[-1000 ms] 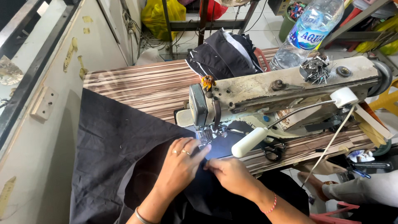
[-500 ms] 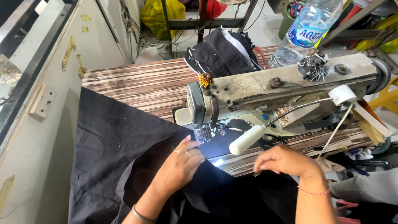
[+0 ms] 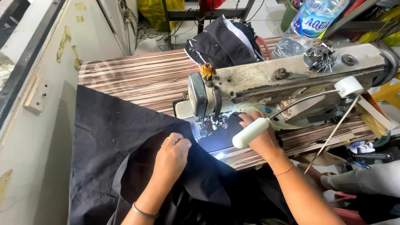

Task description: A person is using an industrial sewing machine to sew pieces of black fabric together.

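Nearest the camera, a large sheet of black cloth [image 3: 112,146] spills off the front edge of the table [image 3: 133,79] toward the person's lap and spreads leftward over the striped wood-grain top. The left hand [image 3: 173,152] lies palm-down on this cloth just left of the needle area, fingers [image 3: 179,139] together and flat, pressing the cloth rather than gripping it; two rings and a metal bangle show on that arm.

The right hand [image 3: 260,135] reaches farther in, behind the white lamp head [image 3: 250,132] on its bendy metal neck, and sits on or at the machine bed to the right of the needle. Its fingers are curled, but the lamp covers most of them, so whether they pinch cloth or touch a part of the machine cannot be told.

The lamp lights a bright patch on the cloth under the presser foot [image 3: 206,127] of the worn, cream-coloured sewing machine [image 3: 283,77]. The cloth lies at the foot, so it looks set up for stitching; no finished seam is visible, and most of the sheet sits loose and unfed.

Behind the machine lie a folded dark garment [image 3: 225,39] and a clear water bottle [image 3: 306,25]; a clump of pins [image 3: 318,58] rests on the machine's top.
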